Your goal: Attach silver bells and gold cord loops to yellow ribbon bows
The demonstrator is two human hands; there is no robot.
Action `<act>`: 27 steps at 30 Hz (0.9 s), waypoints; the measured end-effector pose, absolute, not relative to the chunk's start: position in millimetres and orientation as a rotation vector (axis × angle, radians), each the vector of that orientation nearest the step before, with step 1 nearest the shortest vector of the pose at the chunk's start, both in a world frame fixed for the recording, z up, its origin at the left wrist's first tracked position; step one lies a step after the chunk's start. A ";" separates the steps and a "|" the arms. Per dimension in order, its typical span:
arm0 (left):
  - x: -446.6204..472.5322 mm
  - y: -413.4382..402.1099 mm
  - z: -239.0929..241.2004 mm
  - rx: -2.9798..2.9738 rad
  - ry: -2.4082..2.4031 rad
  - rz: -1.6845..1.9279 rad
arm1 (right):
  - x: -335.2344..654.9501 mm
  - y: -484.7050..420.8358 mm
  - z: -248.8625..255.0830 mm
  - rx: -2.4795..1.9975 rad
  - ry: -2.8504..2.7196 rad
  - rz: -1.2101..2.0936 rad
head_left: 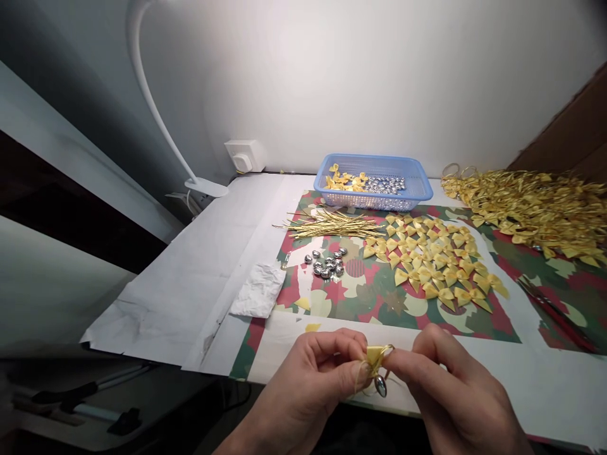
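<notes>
Low over the table's front edge, my left hand point(315, 379) pinches a yellow ribbon bow point(374, 355) between thumb and forefinger. A shiny silver bead point(380, 386) hangs just below the bow, and a thin gold cord loops around by the fingertips. My right hand point(455, 385) comes in from the right, its fingers pressed together on the gold cord point(389, 348) beside the bow. Several loose silver beads point(326, 265) lie on the patterned sheet beyond my hands. Many yellow bows point(436, 256) are spread out to their right.
A bundle of gold cords point(332, 224) lies before a blue basket point(374, 163) holding bows and beads. Finished-looking bow pieces are heaped point(535, 208) at the right, near red-handled scissors point(559, 316). Crumpled white tissue point(260, 291) and a lamp point(206, 186) are leftward.
</notes>
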State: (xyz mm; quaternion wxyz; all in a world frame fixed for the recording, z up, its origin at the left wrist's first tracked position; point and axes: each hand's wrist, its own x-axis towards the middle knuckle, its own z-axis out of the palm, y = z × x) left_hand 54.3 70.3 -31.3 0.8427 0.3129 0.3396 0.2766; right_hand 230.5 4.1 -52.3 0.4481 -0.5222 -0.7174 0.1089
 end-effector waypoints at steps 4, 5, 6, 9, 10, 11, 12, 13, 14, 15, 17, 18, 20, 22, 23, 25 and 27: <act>52.2 70.2 -32.3 0.665 0.732 0.576 | 232.2 4.4 -54.4 -1.280 -1.832 0.219; 51.8 70.2 -32.4 0.663 0.735 0.575 | 232.3 4.7 -54.7 -1.274 -1.831 0.213; 51.6 70.2 -32.3 0.661 0.736 0.572 | 232.4 5.0 -54.8 -1.264 -1.822 0.208; 51.9 69.8 -31.0 0.651 0.722 0.570 | 232.9 5.9 -54.4 -1.225 -1.788 0.228; 52.2 69.7 -30.2 0.649 0.720 0.573 | 233.2 6.2 -54.0 -1.221 -1.789 0.243; 52.6 69.6 -29.4 0.648 0.721 0.575 | 233.6 6.5 -53.4 -1.219 -1.796 0.257; 52.9 69.4 -28.6 0.648 0.726 0.576 | 234.2 6.8 -52.7 -1.219 -1.806 0.266; 53.2 69.3 -27.8 0.650 0.736 0.576 | 234.7 7.2 -52.0 -1.217 -1.816 0.269; 53.4 69.1 -27.1 0.652 0.746 0.577 | 235.3 7.7 -51.3 -1.217 -1.823 0.265; 53.4 68.8 -26.4 0.657 0.755 0.578 | 236.0 8.1 -50.7 -1.216 -1.827 0.257; 53.3 68.4 -25.3 0.671 0.763 0.581 | 237.2 9.2 -49.9 -1.222 -1.834 0.232; 53.1 68.2 -25.0 0.681 0.764 0.582 | 237.8 9.6 -49.8 -1.227 -1.841 0.220; 52.8 68.1 -24.9 0.703 0.763 0.574 | 239.1 10.3 -49.8 -1.234 -1.861 0.199; 52.4 68.2 -25.4 0.722 0.771 0.565 | 240.6 10.6 -49.7 -1.237 -1.882 0.196; 52.2 68.4 -25.9 0.729 0.776 0.564 | 241.4 10.8 -49.5 -1.235 -1.899 0.202; 51.6 68.6 -26.7 0.738 0.782 0.560 | 242.7 11.0 -48.6 -1.217 -1.933 0.218; 51.1 68.7 -27.2 0.736 0.786 0.555 | 243.2 11.2 -47.7 -1.183 -1.954 0.238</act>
